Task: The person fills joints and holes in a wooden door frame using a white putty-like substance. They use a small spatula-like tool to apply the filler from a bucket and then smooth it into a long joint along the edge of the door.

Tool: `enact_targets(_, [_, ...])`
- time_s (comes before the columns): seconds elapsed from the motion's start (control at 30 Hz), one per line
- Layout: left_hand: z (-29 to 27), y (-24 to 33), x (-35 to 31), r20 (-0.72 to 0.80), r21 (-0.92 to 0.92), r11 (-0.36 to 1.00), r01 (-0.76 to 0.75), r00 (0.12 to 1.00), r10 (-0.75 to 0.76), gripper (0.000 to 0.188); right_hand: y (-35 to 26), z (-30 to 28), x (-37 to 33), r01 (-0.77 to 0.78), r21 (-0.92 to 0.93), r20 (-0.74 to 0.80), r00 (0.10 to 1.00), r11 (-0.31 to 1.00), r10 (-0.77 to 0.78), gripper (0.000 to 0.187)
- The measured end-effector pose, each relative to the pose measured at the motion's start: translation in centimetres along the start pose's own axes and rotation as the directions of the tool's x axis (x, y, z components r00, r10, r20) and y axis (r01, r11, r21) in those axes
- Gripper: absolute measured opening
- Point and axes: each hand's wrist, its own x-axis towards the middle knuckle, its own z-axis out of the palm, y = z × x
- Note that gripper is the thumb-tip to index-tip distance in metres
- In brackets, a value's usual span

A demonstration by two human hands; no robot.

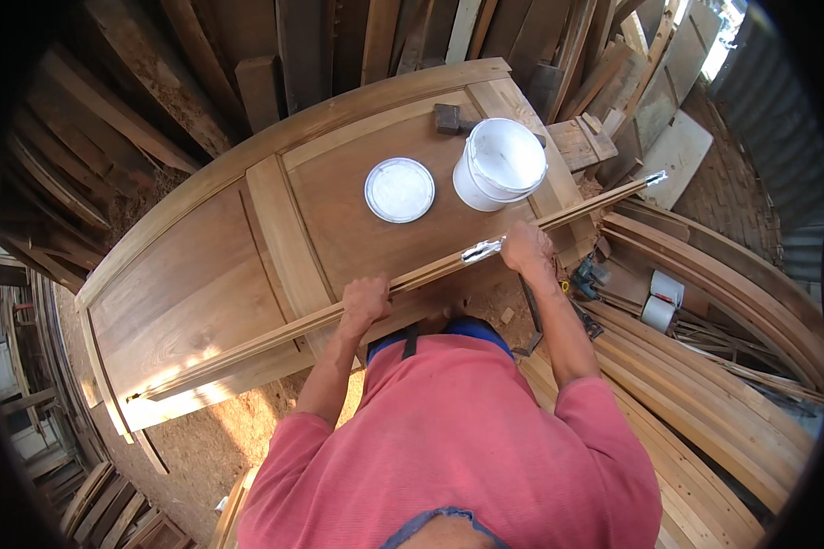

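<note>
"What do you have on the left hand?"

"From my end, the left hand (366, 300) is curled tight around the long narrow wooden strips (428, 274), palm down. I can't count the strips from up here."

"And the right?"

"The right hand (527, 249) is clenched on the same strips, further along, just beside a shiny whitish patch (482, 250). A second such patch sits at their far right end. I can't make out what either one is."

"Where do the strips lie?"

"Slantwise over the near side of a panelled wooden door (287, 229), with the right end reaching past its edge. Whether they rest on it or are lifted clear, my view can't tell."

"Anything else on the door?"

"A white plastic bucket (478, 186), open and upright, near the right hand. Left of it I see a round white lid (400, 190) lying flat, and behind them a small dark block (447, 119)."

"Around it?"

"I've got upright boards (302, 55) beyond the far edge, long planks (696, 384) stacked at lower right, and a white cylindrical container (666, 291) above those planks in my view."
</note>
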Motion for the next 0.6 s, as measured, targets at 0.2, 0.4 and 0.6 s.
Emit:
enact_targets(0.2, [-0.3,0.2,-0.1,-0.003,-0.031,1.000,0.000,1.000,0.000,0.026,-4.8,0.4,-1.9,0.039,-0.148,0.180,0.984,0.988,-0.011,0.025])
enact_targets(0.4, [-0.1,0.0,-0.1,-0.007,-0.035,0.999,-0.006,1.000,0.005,0.027,0.5,-0.2,-0.8,-0.067,0.010,-0.053,0.996,0.998,0.068,0.024])
enact_targets(0.6, [0.4,-0.3,0.2,-0.013,-0.041,0.999,-0.004,1.000,0.004,0.027,2.2,-2.5,-2.6,0.059,0.063,-0.062,0.997,0.996,-0.055,0.023])
